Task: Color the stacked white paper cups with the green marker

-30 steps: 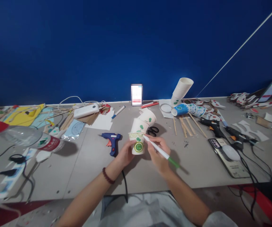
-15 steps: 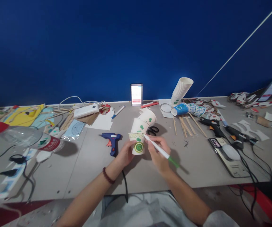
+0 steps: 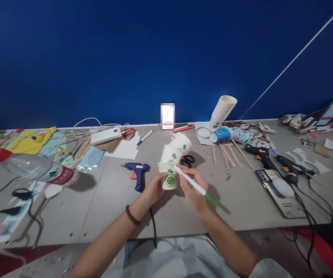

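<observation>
Several white paper cups with green prints are joined in a bent row [image 3: 170,155] at the middle of the view. My left hand [image 3: 154,188] is closed around the lower left side of the nearest cup, which carries a round green mark and a green pattern under its rim. In my right hand [image 3: 194,189] is a white marker with a green end [image 3: 197,186], its tip at the cup near the rim. Black scissors [image 3: 187,160] lie just behind my right hand, partly hidden by the cups.
A blue glue gun [image 3: 138,173] lies left of my hands. Further left are a bottle [image 3: 39,169] and a power strip [image 3: 20,214]. Stacked cups [image 3: 223,110], blue cups [image 3: 221,134], sticks [image 3: 227,154], dark glue guns [image 3: 288,166] and a phone [image 3: 282,197] lie right.
The marker and its tip have shifted slightly left along the cup. Both hands keep their hold.
</observation>
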Available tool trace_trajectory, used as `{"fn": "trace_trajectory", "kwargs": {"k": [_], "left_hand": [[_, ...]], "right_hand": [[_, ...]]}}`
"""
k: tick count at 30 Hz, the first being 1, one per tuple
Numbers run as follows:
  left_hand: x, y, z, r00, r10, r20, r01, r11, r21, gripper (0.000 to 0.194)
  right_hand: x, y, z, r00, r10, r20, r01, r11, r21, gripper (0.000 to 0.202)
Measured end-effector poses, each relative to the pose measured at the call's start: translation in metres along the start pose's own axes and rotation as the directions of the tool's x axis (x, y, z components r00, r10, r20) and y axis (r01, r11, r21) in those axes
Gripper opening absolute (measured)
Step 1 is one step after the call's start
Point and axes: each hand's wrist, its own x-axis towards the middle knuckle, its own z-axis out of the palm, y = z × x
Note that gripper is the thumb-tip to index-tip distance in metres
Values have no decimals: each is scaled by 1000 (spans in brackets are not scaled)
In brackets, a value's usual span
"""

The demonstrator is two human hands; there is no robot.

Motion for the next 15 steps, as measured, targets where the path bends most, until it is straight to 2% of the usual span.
{"fn": "trace_trajectory", "kwargs": {"k": [15], "left_hand": [[-2, 2, 1, 1000, -19, -22, 19, 1000, -3, 27]], "right_hand": [[2, -6, 2, 1000, 18, -20, -17, 1000, 24, 8]]}}
